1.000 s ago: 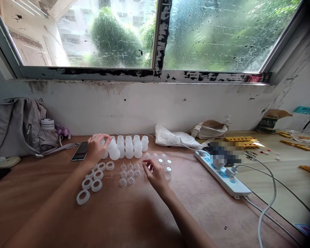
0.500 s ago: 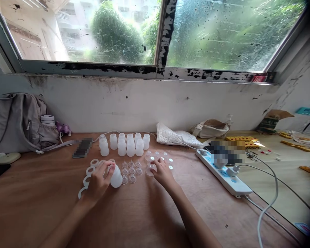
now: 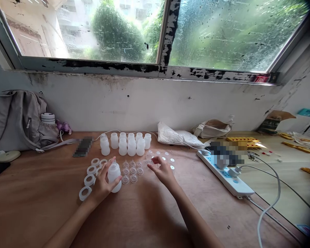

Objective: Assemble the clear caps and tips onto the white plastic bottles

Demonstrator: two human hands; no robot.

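White bottle [image 3: 113, 172] drawn closer, now between grasping left fingers [image 3: 115, 183], right fingers [image 3: 158, 161] bent, their grip unclear

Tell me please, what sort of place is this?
Probably an indoor work table below a window, perhaps in a small workshop or home. White bottles and pale rings are grouped on it, and a power strip lies to the right.
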